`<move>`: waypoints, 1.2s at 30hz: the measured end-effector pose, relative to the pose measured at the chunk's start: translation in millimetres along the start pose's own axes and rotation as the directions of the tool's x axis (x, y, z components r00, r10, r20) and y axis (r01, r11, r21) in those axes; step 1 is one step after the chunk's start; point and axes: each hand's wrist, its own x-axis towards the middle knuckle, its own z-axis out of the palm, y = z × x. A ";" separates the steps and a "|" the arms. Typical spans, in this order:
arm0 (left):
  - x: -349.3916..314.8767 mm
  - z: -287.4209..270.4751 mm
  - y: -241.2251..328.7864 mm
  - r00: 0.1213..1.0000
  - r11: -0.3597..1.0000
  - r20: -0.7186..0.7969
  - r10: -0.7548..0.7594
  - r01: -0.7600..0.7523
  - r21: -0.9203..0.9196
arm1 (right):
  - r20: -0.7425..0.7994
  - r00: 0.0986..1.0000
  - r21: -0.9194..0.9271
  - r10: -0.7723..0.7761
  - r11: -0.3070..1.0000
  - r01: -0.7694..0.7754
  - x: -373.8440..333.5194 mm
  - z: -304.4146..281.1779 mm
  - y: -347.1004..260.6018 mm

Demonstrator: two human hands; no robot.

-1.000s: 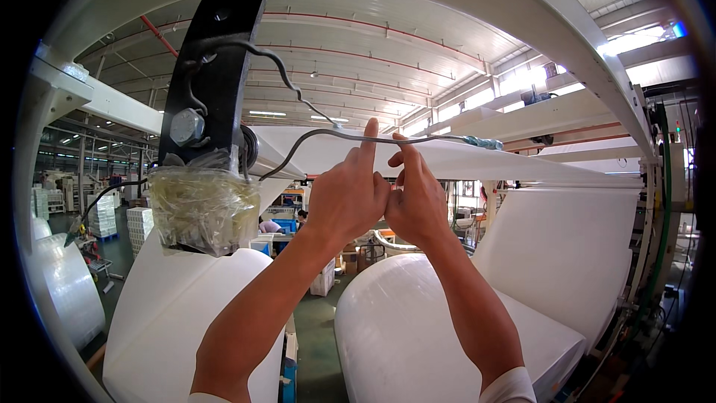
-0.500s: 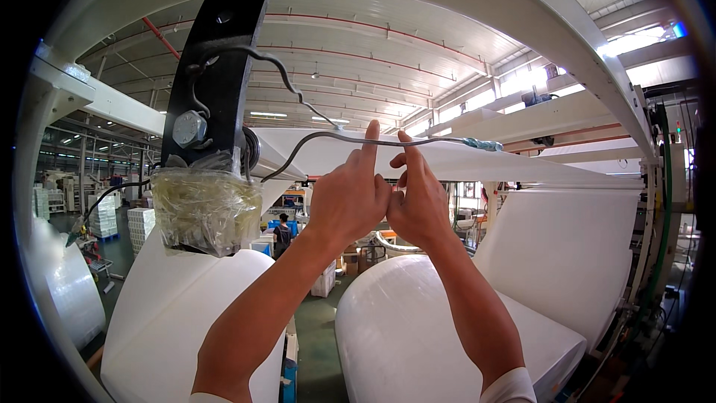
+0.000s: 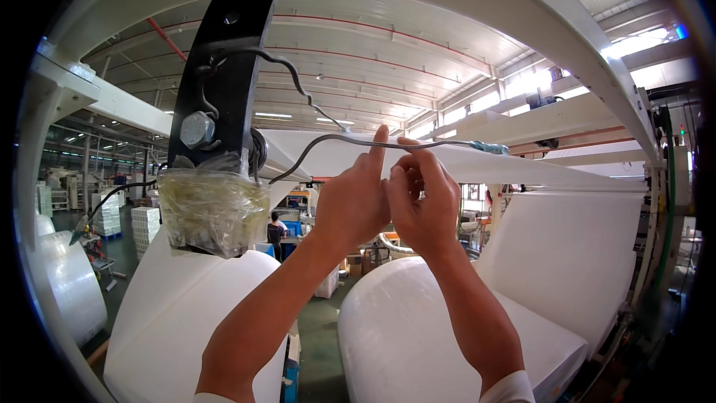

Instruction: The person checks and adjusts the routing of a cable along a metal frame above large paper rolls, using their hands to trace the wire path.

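Observation:
My left hand [image 3: 354, 195] is raised in the middle, its index finger upright against a thin grey wire [image 3: 321, 139]. Its other fingers are curled in. Close against it, my right hand [image 3: 425, 198] has bent fingers, with the index fingertip along the same wire. The hands meet at the thumbs, and whatever lies between them is hidden. The wire runs from beside a black metal bracket [image 3: 224, 78] to a piece of green tape [image 3: 488, 148] on the right. On the bracket are a large hex bolt [image 3: 198, 130] and a bundle wrapped in clear film [image 3: 214, 209].
Large white rolls [image 3: 406, 321] stand below my forearms, and a white sheet [image 3: 567, 254] hangs at right. A pale metal frame [image 3: 597, 60] arches overhead. Another person [image 3: 276, 235] is on the floor beyond, near stacked white goods [image 3: 145, 227].
My right index finger has bent down from upright toward the left, along the wire. My left index finger stays raised. The view has shifted slightly.

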 end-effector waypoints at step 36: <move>-16.0 -25.9 57.4 0.965 -0.041 -0.255 0.065 -0.252 -0.967 | 0.111 0.947 -0.025 0.301 0.954 -0.300 -64.7 -99.9 -52.7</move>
